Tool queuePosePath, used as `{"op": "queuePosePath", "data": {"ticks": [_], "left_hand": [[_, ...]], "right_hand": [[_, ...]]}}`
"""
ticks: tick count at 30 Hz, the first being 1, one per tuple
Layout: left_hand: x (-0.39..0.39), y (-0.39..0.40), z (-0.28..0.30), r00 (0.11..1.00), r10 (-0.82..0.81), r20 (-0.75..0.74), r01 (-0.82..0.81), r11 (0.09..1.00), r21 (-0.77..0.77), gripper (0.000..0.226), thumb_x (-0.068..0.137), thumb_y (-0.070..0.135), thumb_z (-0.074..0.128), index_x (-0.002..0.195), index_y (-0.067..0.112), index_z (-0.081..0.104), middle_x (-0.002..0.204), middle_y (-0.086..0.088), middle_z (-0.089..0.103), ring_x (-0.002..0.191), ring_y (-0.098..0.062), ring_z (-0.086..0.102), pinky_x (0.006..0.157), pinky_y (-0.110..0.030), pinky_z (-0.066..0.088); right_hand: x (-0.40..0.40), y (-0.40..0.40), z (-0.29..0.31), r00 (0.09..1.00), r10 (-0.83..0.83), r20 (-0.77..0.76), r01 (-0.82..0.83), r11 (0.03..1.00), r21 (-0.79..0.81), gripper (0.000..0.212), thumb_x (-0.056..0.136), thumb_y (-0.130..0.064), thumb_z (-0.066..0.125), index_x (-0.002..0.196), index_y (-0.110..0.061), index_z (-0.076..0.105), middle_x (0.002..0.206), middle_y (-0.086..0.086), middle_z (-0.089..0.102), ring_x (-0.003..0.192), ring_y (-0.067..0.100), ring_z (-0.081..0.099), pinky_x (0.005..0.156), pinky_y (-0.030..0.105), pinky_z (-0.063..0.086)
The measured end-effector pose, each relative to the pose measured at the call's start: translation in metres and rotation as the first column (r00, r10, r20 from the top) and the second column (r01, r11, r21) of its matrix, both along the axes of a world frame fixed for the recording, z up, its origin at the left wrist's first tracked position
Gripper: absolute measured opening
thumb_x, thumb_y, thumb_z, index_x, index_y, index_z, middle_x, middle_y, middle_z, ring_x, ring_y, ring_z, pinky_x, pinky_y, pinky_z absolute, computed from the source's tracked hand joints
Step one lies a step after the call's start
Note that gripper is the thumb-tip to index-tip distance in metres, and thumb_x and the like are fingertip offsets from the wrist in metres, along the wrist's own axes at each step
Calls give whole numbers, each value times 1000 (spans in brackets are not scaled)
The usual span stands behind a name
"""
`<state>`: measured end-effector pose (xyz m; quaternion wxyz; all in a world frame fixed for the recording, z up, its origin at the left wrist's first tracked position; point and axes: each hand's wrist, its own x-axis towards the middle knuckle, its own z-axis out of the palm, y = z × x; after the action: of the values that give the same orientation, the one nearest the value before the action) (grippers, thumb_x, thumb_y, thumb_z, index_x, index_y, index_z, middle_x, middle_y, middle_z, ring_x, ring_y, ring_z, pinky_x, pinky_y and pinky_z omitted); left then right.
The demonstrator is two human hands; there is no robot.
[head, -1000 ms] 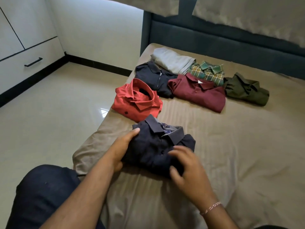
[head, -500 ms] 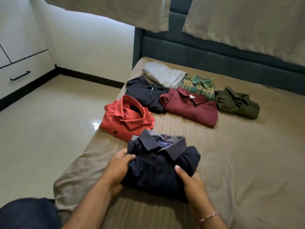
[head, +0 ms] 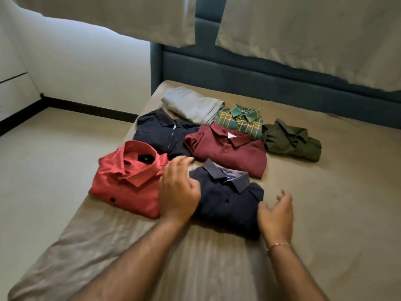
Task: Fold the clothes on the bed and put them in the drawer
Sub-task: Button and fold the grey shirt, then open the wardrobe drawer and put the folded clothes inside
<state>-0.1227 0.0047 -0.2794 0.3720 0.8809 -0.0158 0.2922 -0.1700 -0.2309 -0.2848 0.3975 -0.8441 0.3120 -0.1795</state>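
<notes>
Folded clothes lie on the bed [head: 325,224]: a navy polo shirt [head: 227,200] nearest, a red shirt [head: 128,181] just beside it on the left, and behind them a dark zip shirt [head: 160,133], maroon polo [head: 230,151], grey garment [head: 191,105], plaid shirt [head: 240,120] and olive shirt [head: 290,140]. The left hand [head: 178,192] sits over the navy polo's left edge, its fingers [head: 182,161] loosely extended and holding nothing. The right hand [head: 275,216] is at the polo's right edge, fingers [head: 284,197] relaxed and slightly spread; whether either touches the cloth is unclear.

Bed [head: 325,213], tan sheet, seven folded garments on it.
Near row: red shirt [head: 128,181], navy polo [head: 227,203]. Behind: dark zip top [head: 160,135], maroon polo [head: 230,153], olive shirt [head: 290,142], plaid shirt [head: 240,120], grey garment [head: 191,105].
</notes>
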Motion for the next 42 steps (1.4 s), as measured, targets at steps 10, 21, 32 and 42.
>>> {"op": "queuePosePath", "data": {"ticks": [10, 21, 32, 42], "left_hand": [[16, -35, -82, 870, -122, -477, 350, 834, 426, 90, 94, 65, 17, 167, 14, -1, 175, -5, -8, 161, -18, -9, 131, -42, 1], [-16, 4, -69, 804, -277, -526, 432, 880, 198, 91, 96, 66, 26, 167, 18, -5, 173, 3, -17, 160, -10, -14, 130, -33, -3], [-70, 169, 31, 888, -395, -237, 389, 918, -73, 49, 92, 17, 64, 141, 20, 61, 128, 7, 70, 115, -3, 66, 99, -22, 53], [-26, 330, 20, 979, 81, -187, -133, 948, -289, 56, 102, 13, 62, 152, 32, 44, 143, 14, 60, 131, -3, 55, 104, -19, 46]], "right_hand": [[29, 36, -79, 895, 311, -320, -444, 690, -571, 78, 95, -65, 21, 165, -32, 16, 173, 3, 19, 159, 23, 16, 128, 53, 12], [4, 50, -50, 919, 315, -237, -392, 668, -633, 80, 97, -55, 29, 167, -25, 7, 172, 5, 20, 158, 23, 20, 126, 57, 15], [-21, 218, 11, 744, 667, 46, -517, 619, -591, 75, 101, -47, 43, 166, -24, 14, 173, -1, 16, 159, 18, 17, 127, 55, 12], [79, 429, 34, 463, 886, -12, -679, 346, -648, 70, 103, -46, 44, 165, -24, 19, 172, 0, 18, 156, 24, 25, 128, 52, 15]]}}
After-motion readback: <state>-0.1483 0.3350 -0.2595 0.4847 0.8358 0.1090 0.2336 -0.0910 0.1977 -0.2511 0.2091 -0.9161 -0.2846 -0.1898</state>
